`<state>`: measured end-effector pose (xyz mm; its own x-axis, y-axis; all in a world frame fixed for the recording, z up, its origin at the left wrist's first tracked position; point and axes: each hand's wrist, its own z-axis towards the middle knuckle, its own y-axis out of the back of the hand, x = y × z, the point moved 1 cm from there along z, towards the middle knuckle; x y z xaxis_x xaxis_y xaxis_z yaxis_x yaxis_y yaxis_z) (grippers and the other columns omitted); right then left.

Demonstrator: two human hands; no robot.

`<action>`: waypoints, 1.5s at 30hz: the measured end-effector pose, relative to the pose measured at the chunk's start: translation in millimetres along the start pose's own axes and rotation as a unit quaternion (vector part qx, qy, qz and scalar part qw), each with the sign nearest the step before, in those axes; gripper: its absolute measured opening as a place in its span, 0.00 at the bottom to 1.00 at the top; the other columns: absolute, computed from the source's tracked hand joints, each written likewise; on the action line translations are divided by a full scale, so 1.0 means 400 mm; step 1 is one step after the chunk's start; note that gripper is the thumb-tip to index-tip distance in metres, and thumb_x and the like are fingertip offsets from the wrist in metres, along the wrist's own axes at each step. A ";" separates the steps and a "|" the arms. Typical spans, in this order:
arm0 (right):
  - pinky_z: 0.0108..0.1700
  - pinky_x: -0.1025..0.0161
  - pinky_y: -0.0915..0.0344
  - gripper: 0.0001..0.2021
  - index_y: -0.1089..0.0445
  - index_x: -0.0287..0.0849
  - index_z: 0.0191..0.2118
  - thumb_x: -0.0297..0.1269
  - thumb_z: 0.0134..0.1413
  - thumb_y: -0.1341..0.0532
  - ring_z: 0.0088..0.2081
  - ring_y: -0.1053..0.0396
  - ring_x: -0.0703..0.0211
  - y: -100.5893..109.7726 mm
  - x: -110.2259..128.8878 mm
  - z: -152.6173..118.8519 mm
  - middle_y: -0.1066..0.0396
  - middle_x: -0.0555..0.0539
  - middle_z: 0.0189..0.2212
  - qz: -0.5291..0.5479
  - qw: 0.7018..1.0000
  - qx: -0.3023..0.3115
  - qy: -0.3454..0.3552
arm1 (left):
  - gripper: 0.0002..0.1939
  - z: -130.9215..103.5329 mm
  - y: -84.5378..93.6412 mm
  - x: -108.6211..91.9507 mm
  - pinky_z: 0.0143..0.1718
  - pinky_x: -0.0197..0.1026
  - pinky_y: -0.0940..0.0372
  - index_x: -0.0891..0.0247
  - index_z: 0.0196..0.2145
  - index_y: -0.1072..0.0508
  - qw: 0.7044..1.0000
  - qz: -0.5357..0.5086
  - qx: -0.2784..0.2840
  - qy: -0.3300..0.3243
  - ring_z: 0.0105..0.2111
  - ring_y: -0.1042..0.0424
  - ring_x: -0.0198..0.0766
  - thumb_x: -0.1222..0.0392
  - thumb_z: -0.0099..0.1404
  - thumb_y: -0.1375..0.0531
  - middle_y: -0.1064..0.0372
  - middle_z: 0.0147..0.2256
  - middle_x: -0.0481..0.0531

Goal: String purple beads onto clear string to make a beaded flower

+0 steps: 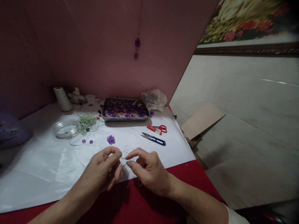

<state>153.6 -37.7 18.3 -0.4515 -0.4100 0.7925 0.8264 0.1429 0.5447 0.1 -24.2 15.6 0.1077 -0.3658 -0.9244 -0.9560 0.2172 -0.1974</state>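
Note:
My left hand (105, 165) pinches a thin thread (123, 158) between thumb and index finger. Facing it, my right hand (149, 171) has its thumb and index finger close together on the same thread. Fine loops of it stand out above the white sheet (88, 174) and hang below the hands. Just beyond my left hand lies a purple bead cluster (111, 139). Two loose purple beads (91, 142) are to its left. Blue thread snips (153, 139) lie beyond my right hand, with red-handled scissors (161, 128) behind them.
A metal tray (126, 119) of mixed beads stands at the back, beside a plastic bag (154, 99). Tangled green cord (87, 123), a round clear dish (65, 129), a white roll (63, 99) and a small cup (90, 99) are on the left. A purple beaded pendant (137, 42) hangs above.

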 end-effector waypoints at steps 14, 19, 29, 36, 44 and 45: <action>0.30 0.71 0.39 0.15 0.31 0.42 0.43 0.24 0.52 0.47 0.25 0.33 0.67 -0.003 -0.017 -0.008 0.26 0.50 0.28 -0.041 0.985 0.040 0.164 | 0.11 -0.020 -0.007 0.006 0.12 0.29 0.62 0.59 0.26 0.40 0.998 0.004 0.065 0.010 0.07 0.56 0.24 0.52 0.62 0.48 0.42 0.08 0.40; 0.23 0.71 0.45 0.09 0.30 0.40 0.37 0.27 0.52 0.46 0.16 0.42 0.69 0.000 -0.014 -0.004 0.31 0.52 0.20 -0.117 0.979 0.000 0.165 | 0.09 -0.008 0.002 0.008 0.12 0.30 0.63 0.59 0.28 0.38 0.996 0.019 0.087 0.012 0.07 0.54 0.25 0.54 0.63 0.50 0.40 0.10 0.41; 0.23 0.70 0.49 0.07 0.32 0.38 0.37 0.30 0.54 0.46 0.16 0.49 0.69 0.029 -0.015 0.003 0.45 0.57 0.15 -0.131 0.984 -0.023 0.122 | 0.10 0.004 0.010 0.023 0.15 0.31 0.63 0.63 0.26 0.33 0.996 0.007 0.086 0.009 0.14 0.56 0.24 0.55 0.61 0.44 0.45 0.16 0.40; 0.22 0.70 0.51 0.07 0.32 0.37 0.36 0.30 0.54 0.46 0.15 0.50 0.70 0.025 -0.016 0.004 0.49 0.58 0.14 -0.116 0.985 -0.020 0.122 | 0.13 0.008 0.003 0.013 0.14 0.32 0.65 0.63 0.23 0.35 0.996 0.019 0.086 0.028 0.12 0.58 0.24 0.52 0.57 0.41 0.49 0.12 0.39; 0.22 0.70 0.51 0.07 0.32 0.37 0.33 0.36 0.54 0.42 0.16 0.50 0.70 0.024 -0.014 0.002 0.46 0.57 0.14 -0.103 0.989 -0.016 0.106 | 0.09 0.003 0.009 0.009 0.14 0.31 0.62 0.64 0.26 0.32 0.991 -0.068 0.104 0.046 0.12 0.52 0.24 0.58 0.60 0.44 0.42 0.15 0.42; 0.22 0.70 0.50 0.07 0.32 0.37 0.31 0.36 0.53 0.42 0.16 0.49 0.70 0.023 -0.014 0.002 0.44 0.56 0.15 -0.106 0.988 -0.012 0.109 | 0.08 0.003 0.009 0.009 0.14 0.31 0.62 0.64 0.26 0.32 0.991 -0.072 0.107 0.045 0.12 0.52 0.23 0.58 0.60 0.44 0.42 0.14 0.41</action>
<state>163.5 -33.3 19.0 -0.5332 -0.6139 0.5821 0.7302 0.0135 0.6831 -2.7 -23.6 11.2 0.2043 -0.4839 -0.8509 -0.8520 0.3401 -0.3980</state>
